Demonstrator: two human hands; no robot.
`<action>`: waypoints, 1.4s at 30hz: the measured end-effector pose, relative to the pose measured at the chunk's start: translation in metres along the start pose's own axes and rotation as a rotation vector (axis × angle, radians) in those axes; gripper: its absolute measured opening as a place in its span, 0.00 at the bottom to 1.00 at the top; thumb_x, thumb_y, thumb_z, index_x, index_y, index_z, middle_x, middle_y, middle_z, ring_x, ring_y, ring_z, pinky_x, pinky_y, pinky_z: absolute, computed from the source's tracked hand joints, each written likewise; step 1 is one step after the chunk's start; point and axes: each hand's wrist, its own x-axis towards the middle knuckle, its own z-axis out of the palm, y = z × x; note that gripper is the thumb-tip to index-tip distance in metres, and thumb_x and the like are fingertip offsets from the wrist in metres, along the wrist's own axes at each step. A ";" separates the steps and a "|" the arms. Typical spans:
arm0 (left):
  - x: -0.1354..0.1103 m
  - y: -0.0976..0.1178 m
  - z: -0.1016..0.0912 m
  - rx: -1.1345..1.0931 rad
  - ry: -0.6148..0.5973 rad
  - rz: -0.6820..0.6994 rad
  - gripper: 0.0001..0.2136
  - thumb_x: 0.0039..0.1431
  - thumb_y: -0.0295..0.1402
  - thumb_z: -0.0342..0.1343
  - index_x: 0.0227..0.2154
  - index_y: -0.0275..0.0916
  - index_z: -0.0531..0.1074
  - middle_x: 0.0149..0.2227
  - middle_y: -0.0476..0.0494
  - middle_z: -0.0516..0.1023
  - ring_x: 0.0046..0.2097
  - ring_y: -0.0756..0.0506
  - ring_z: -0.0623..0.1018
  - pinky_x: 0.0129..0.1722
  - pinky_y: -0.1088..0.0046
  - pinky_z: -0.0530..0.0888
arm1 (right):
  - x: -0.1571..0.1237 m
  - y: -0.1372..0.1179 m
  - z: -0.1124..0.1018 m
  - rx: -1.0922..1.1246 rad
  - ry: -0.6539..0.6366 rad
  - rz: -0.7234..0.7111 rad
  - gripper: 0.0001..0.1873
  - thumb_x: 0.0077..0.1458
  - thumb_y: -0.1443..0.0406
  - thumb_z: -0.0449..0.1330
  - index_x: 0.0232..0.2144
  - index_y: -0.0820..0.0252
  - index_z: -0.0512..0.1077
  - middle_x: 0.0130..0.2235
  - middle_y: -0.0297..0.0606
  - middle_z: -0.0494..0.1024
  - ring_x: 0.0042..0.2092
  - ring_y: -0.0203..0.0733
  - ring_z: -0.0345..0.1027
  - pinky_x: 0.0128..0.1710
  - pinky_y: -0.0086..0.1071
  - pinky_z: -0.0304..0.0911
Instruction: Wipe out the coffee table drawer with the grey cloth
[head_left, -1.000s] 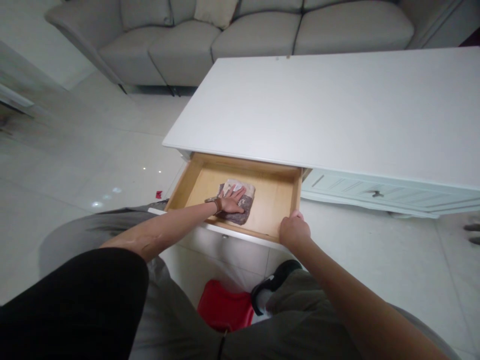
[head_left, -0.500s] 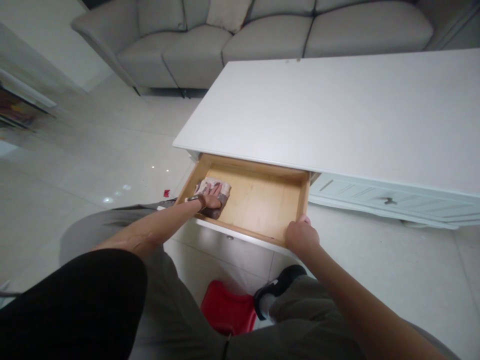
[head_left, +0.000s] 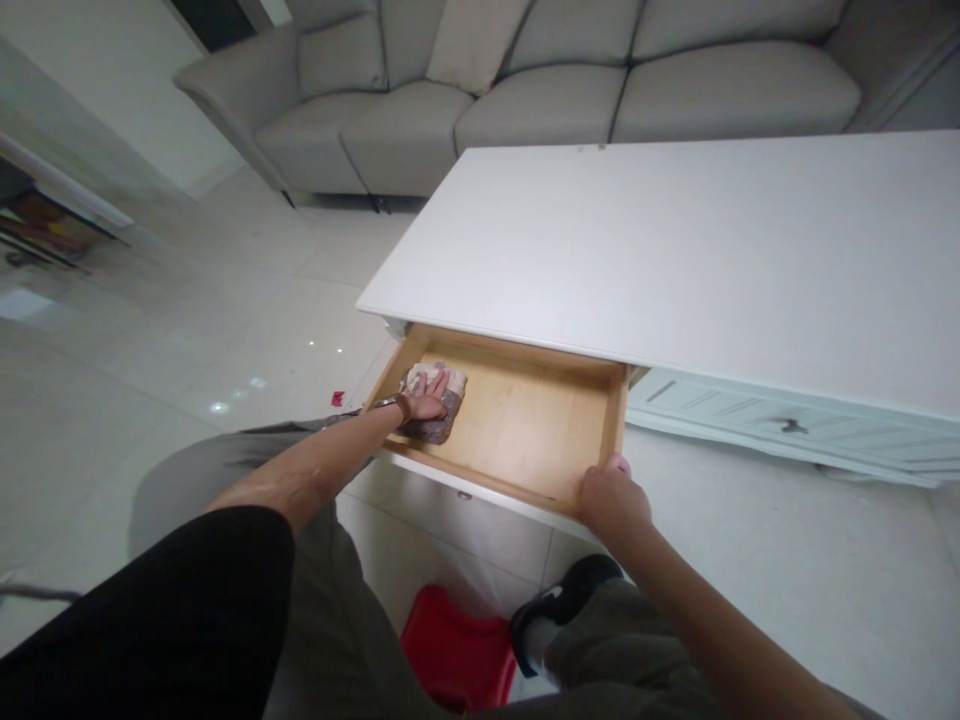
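Head view: the left hand [head_left: 427,400], fingers slightly apart, is lying flat on the folded cloth [head_left: 436,430] inside the wooden drawer [head_left: 525,415], leftward; the right hand [head_left: 616,497] is clamping its front-right corner. Uneven pressure could be twisting the drawer or bunching the cloth.

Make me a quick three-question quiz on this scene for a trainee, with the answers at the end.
1. Where is the cloth?
A) On the floor
B) In the drawer, under the left hand
C) On a shoe

2. True or false: the right hand is at the drawer's near right corner.

3. Fill in: beyond the white table stands a grey ____.

Key: 1: B. 2: True. 3: sofa.
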 end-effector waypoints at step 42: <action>0.053 0.007 -0.019 0.014 0.245 0.063 0.43 0.61 0.52 0.45 0.75 0.45 0.37 0.77 0.45 0.33 0.75 0.29 0.38 0.69 0.38 0.44 | 0.002 0.003 0.004 0.017 0.043 0.005 0.23 0.67 0.70 0.44 0.50 0.72 0.77 0.54 0.67 0.69 0.41 0.45 0.78 0.37 0.33 0.73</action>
